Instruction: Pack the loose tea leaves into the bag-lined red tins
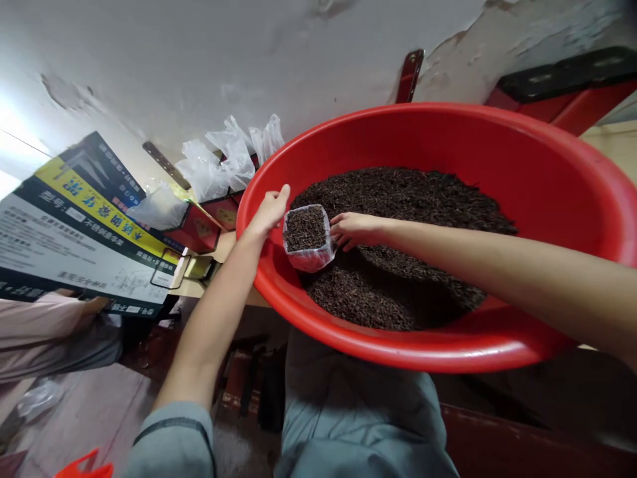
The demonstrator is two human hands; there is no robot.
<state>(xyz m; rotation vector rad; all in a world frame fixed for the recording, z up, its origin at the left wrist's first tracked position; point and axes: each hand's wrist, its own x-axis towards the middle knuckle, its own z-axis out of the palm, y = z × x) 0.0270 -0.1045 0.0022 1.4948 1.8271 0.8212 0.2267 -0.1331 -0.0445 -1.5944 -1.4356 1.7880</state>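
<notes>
Tea leaves [398, 199], dark and loose, are heaped inside a big red basin [522, 166], which is tipped toward the person's lap and backed by a flaking grey wall [223, 53]. To the left, printed cardboard [74, 219] is leaned by crumpled clear bags [223, 159]. A small clear bag [307, 240], filled with leaves, is held upright over the basin's near left part. Its left edge is steadied by the left hand [269, 212], fingers curled over the basin rim. Its right edge is pinched by the right hand [354, 230], fingertips closed on the plastic.
</notes>
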